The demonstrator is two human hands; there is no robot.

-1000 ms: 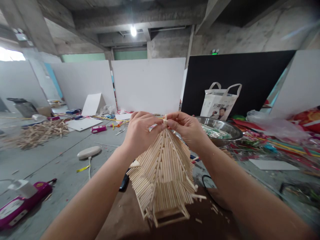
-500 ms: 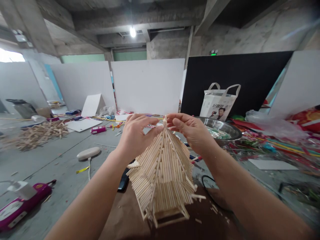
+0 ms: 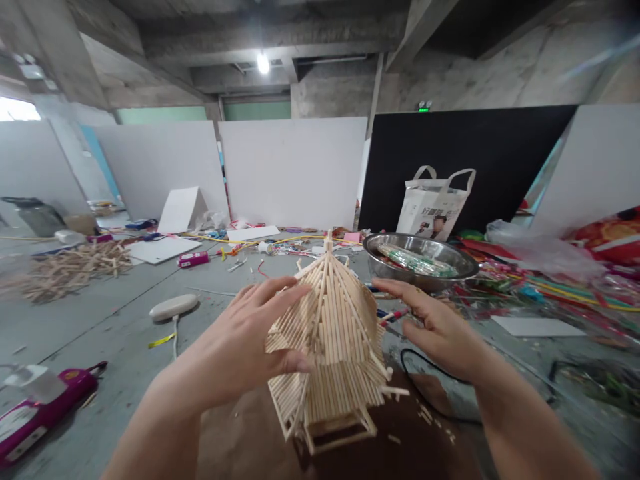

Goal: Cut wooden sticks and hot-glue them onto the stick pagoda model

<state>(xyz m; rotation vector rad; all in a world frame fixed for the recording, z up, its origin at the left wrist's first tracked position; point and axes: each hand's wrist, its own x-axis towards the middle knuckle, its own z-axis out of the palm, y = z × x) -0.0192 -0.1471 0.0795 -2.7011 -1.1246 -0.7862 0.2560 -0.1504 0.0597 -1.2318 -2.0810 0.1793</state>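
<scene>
A tiered tower model built of thin wooden sticks (image 3: 330, 340) stands in front of me on a brown sheet (image 3: 395, 447). My left hand (image 3: 250, 333) lies against the tower's left side, fingers stretched over the upper roof and thumb under its eave. My right hand (image 3: 435, 327) hovers just to the right of the tower, fingers spread and empty, not touching it.
A steel bowl (image 3: 425, 250) with green sticks sits behind the tower, beside a white tote bag (image 3: 435, 203). Coloured clutter fills the right side. A heap of wooden sticks (image 3: 70, 267), a white oval device (image 3: 175, 307) and a magenta tool (image 3: 40, 407) lie on the left floor.
Both hands have come down from the tower's tip. The left now rests on the left roof; the right has opened and moved off to the right.
</scene>
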